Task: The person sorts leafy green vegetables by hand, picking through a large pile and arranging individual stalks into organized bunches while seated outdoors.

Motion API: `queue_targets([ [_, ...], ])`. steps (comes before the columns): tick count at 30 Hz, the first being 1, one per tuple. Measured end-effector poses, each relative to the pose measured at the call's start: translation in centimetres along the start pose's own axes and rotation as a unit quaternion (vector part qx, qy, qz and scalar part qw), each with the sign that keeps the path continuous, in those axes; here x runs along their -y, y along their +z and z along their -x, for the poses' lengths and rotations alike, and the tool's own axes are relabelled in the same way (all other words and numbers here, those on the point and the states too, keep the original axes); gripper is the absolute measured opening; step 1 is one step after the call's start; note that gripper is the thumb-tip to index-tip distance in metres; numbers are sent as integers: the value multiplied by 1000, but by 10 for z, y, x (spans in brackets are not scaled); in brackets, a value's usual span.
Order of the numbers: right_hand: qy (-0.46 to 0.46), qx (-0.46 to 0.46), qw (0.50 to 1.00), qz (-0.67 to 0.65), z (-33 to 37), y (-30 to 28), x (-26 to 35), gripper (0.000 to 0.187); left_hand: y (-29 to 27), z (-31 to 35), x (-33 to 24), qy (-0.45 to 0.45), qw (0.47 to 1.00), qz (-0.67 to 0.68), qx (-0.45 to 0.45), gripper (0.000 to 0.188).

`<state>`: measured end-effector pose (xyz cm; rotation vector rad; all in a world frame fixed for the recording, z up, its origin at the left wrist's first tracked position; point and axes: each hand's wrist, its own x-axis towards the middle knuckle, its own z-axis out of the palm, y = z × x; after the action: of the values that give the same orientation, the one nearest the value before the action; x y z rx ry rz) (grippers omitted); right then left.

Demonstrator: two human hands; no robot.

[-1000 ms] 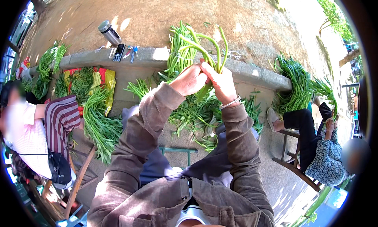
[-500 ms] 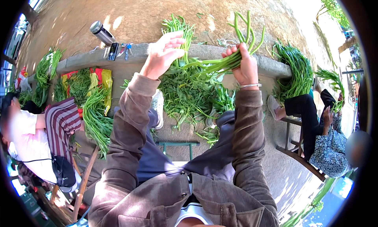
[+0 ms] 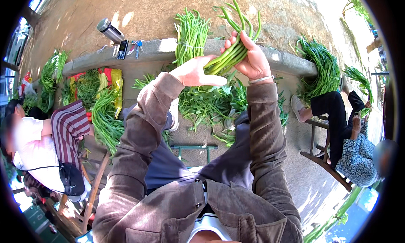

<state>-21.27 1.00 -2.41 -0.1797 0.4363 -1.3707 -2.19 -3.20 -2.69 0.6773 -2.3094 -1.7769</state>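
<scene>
The right hand (image 3: 253,59) is closed around a bunch of green stems (image 3: 230,53), held up above the stone ledge (image 3: 278,61). The left hand (image 3: 196,72) is open and flat, fingers together, touching the lower ends of the stems, it seems. A tied bundle (image 3: 190,32) lies on the ledge just beside. More greens (image 3: 206,106) lie on the ground below.

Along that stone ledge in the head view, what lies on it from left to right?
Metal flask → phone → keys → tied bundle of green stems → stems held in the right hand → heap of greens draped over the ledge.
</scene>
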Motion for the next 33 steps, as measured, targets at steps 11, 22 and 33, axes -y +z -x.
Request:
queue_targets([
  [11,6,10,983,-182,-16,1,16,25,0,5,-1,44,929,358,84,73],
  [22,-41,-40,966,-252,-17,-1,20,21,16,6,-4,54,890,438,113,50],
  [33,-38,0,981,-188,-29,-13,25,47,26,21,-28,-28,901,427,-66,26],
])
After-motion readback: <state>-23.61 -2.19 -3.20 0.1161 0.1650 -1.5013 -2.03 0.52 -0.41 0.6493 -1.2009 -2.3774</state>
